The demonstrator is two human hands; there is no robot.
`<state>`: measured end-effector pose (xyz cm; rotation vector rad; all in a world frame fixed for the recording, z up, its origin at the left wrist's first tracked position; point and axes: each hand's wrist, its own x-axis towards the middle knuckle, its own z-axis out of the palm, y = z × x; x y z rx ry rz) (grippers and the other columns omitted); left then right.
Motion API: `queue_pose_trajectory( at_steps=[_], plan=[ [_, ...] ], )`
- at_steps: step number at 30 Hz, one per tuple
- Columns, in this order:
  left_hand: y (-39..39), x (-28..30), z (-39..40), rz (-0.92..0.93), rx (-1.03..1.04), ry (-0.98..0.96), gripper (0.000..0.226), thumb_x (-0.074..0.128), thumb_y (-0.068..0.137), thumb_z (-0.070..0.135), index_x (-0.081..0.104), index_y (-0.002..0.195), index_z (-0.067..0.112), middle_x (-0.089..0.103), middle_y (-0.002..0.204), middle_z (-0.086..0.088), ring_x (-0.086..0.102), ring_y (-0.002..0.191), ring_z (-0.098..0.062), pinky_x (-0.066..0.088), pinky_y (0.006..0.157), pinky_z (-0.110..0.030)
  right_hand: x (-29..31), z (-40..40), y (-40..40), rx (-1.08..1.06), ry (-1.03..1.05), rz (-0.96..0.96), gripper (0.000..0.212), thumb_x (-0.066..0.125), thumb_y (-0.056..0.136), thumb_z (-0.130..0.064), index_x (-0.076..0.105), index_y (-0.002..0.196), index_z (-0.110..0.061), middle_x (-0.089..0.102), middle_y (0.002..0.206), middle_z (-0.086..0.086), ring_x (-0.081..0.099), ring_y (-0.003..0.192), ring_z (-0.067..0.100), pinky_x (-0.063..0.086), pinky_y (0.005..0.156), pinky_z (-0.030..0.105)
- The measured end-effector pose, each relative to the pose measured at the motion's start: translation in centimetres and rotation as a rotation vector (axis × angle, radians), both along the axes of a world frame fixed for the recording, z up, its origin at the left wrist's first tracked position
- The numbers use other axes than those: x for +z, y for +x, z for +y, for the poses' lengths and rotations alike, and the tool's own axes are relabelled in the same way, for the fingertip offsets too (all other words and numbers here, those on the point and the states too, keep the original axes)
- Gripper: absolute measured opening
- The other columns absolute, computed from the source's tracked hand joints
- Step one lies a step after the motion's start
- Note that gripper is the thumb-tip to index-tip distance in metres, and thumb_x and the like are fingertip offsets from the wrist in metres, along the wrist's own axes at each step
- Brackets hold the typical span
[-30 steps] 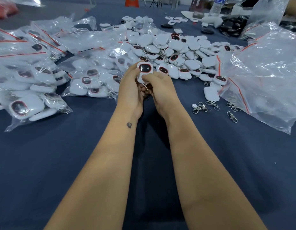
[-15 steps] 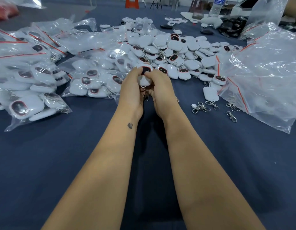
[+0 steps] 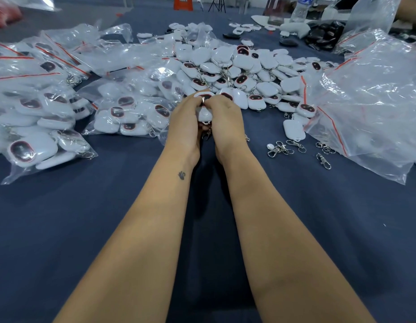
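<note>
Dark blue tabletop [image 3: 62, 229], cloth-covered; its near edge is cut off by the frame. Sealed clear bags [image 3: 39, 108] packed with white cases fill the left side up to the left edge. Heap of crumpled clear bags [image 3: 377, 101] with red zip strips along the right edge, contents hard to make out. Loose pile of white cases [image 3: 249, 73] mid-tabletop, running toward the far edge.

Left hand [image 3: 186, 120] and right hand [image 3: 225, 117] meet over the middle of the tabletop, just on the near side of the pile. Both hold one white case [image 3: 204, 114] between them, lifted off the cloth. Fingers of both hands are curled and pinch the case from either side, with thumbs close together at its top.

Case: small, rounded, glossy white, with a dark oval window rimmed in red at the upper end, partly covered by the thumbs. A round raised spot shows on the white body below. Sides and back are hidden by the palms. Something metal hangs under it between the wrists, in shadow, can't tell what.

Single white case [image 3: 293, 129] lies flat near the right-side bags. Metal clasps [image 3: 280, 148] are scattered just nearer than it.
</note>
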<state>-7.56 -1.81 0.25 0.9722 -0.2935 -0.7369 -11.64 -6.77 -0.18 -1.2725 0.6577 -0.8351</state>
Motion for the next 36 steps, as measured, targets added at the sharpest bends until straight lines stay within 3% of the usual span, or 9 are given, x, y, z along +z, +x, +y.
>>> queue_pose_trajectory(
  at_steps=[9,22,29,36],
  plan=[
    [0.28,0.15,0.27,0.037,-0.014,-0.01,0.026,0.043,0.096,0.011,0.059,0.075,0.015,0.059,0.057,0.008,0.051,0.05,-0.004,0.035,0.052,-0.019,0.18,0.24,-0.17,0.034,0.036,-0.026,0.034,0.051,0.086,-0.01,0.057,0.056,-0.025,0.058,0.058,-0.008,0.05,0.054,0.007,0.04,0.048,0.019],
    [0.27,0.0,0.16,-0.081,-0.007,0.006,0.026,0.051,0.091,0.005,0.068,0.074,0.016,0.065,0.067,0.003,0.058,0.06,-0.009,0.04,0.048,-0.019,0.31,0.29,-0.27,0.065,0.037,-0.055,0.043,0.051,0.085,-0.011,0.063,0.049,-0.032,0.058,0.058,-0.014,0.053,0.057,0.004,0.041,0.056,0.023],
    [0.31,-0.09,0.11,-0.125,-0.001,0.021,0.026,0.052,0.093,0.006,0.071,0.079,0.018,0.066,0.074,0.002,0.058,0.067,-0.01,0.041,0.05,-0.019,0.32,0.22,-0.26,0.049,0.024,-0.05,0.048,0.051,0.086,-0.009,0.06,0.044,-0.031,0.055,0.053,-0.017,0.051,0.05,0.0,0.039,0.051,0.021],
    [0.04,0.1,-0.02,-0.071,0.047,0.041,0.027,0.053,0.092,0.011,0.065,0.069,0.018,0.062,0.066,0.004,0.056,0.06,-0.01,0.04,0.048,-0.02,0.67,0.5,-0.4,0.022,0.082,-0.085,0.043,0.052,0.087,-0.006,0.051,0.048,-0.024,0.053,0.051,-0.011,0.047,0.047,0.004,0.036,0.046,0.018]
  ],
)
